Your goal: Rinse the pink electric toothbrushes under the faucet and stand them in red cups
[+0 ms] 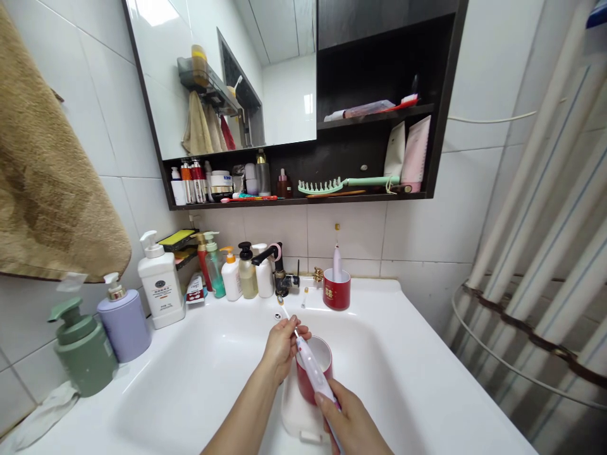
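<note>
My right hand (348, 414) grips the handle of a pale pink electric toothbrush (313, 366), tilted with its head up and to the left. My left hand (283, 344) pinches the thin neck of the brush head (281, 302) with thumb and fingers. Below them in the sink stands a red cup (308, 382), on or beside a white plastic tray (296, 420). Behind, on the sink's back ledge, a second red cup (337, 297) holds another electric toothbrush (337, 262) upright. A loose brush head (305, 297) lies to its left.
A black faucet (279, 272) rises at the back of the white sink (203, 354). Pump bottles, among them a lilac one (124, 325) and a green one (85, 354), line the left side. A dark shelf cabinet (303, 203) hangs above. White pipes (535, 253) run along the right.
</note>
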Demonstrator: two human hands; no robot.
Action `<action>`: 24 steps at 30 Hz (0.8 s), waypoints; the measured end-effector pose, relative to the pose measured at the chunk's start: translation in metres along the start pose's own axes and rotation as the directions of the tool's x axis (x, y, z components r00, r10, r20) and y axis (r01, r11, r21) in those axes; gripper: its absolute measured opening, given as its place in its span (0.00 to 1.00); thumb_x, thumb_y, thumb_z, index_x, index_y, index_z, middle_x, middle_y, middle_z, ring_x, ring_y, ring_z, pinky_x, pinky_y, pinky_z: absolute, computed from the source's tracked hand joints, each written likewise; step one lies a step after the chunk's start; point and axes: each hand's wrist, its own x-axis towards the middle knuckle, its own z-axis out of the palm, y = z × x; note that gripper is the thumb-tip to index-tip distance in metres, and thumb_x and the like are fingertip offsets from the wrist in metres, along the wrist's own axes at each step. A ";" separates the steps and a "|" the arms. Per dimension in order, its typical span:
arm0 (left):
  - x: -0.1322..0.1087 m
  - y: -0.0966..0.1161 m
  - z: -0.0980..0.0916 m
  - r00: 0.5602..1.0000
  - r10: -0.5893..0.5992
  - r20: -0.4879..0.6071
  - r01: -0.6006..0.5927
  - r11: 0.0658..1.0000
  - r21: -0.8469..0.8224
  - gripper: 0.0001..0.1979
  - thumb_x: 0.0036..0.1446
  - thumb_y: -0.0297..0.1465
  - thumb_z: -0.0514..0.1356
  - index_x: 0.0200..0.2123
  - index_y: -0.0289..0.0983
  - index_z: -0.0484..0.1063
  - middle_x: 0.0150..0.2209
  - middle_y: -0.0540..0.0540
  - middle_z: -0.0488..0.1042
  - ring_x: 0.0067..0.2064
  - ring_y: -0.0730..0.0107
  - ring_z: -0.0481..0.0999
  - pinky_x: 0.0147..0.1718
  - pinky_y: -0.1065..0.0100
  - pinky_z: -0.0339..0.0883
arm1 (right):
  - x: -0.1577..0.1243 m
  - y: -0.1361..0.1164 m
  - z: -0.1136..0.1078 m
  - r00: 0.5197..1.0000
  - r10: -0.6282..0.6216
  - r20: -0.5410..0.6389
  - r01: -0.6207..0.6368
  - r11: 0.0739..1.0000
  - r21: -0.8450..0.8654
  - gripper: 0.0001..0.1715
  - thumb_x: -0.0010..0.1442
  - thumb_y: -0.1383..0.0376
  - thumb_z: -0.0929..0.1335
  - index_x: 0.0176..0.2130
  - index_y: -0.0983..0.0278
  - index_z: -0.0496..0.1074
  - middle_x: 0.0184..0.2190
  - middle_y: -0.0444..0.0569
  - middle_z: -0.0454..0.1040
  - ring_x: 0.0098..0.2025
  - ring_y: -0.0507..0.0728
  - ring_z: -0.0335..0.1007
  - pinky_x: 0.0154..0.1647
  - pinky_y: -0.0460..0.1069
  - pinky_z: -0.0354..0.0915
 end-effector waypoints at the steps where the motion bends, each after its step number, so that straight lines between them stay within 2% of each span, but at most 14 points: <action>1: -0.001 0.000 0.001 1.000 -0.009 0.025 0.009 1.000 -0.003 0.08 0.45 0.33 0.54 0.22 0.33 0.60 0.18 0.49 0.68 0.21 0.76 0.70 0.24 0.75 0.61 | 0.001 0.000 0.000 1.000 -0.011 -0.005 0.011 1.000 0.001 0.18 0.49 0.54 0.55 0.29 0.66 0.59 0.12 0.35 0.53 0.10 0.45 0.48 0.10 0.41 0.50; 4: -0.003 0.000 0.003 0.997 -0.031 0.069 0.030 1.000 0.007 0.09 0.45 0.34 0.53 0.23 0.33 0.62 0.19 0.48 0.69 0.22 0.75 0.70 0.26 0.74 0.62 | 0.002 0.001 -0.001 0.999 -0.039 -0.027 0.039 0.999 -0.007 0.20 0.48 0.53 0.55 0.30 0.67 0.60 0.12 0.35 0.54 0.09 0.45 0.49 0.11 0.42 0.49; 13: -0.005 -0.001 0.003 0.992 -0.088 0.090 0.087 0.996 0.016 0.07 0.45 0.32 0.53 0.21 0.33 0.62 0.20 0.48 0.69 0.22 0.77 0.69 0.23 0.75 0.61 | 0.004 0.003 -0.001 0.999 -0.026 -0.030 0.027 1.000 0.012 0.17 0.49 0.54 0.55 0.28 0.66 0.58 0.11 0.35 0.54 0.09 0.44 0.48 0.11 0.42 0.48; 19: -0.002 -0.005 0.002 0.999 -0.038 0.014 0.039 0.999 -0.009 0.07 0.44 0.33 0.54 0.24 0.33 0.64 0.21 0.48 0.69 0.22 0.78 0.68 0.24 0.75 0.61 | 0.002 -0.003 -0.002 0.999 -0.030 -0.025 0.032 0.998 0.052 0.15 0.49 0.57 0.55 0.27 0.66 0.57 0.13 0.35 0.55 0.09 0.43 0.49 0.11 0.41 0.49; 24: 0.000 -0.008 0.001 0.998 -0.015 0.055 0.013 0.999 0.033 0.06 0.43 0.31 0.55 0.23 0.33 0.64 0.19 0.49 0.69 0.21 0.79 0.66 0.22 0.76 0.59 | 0.000 -0.004 -0.002 0.999 -0.018 -0.037 0.020 0.999 0.049 0.14 0.50 0.57 0.54 0.28 0.66 0.57 0.13 0.35 0.55 0.09 0.43 0.49 0.10 0.41 0.49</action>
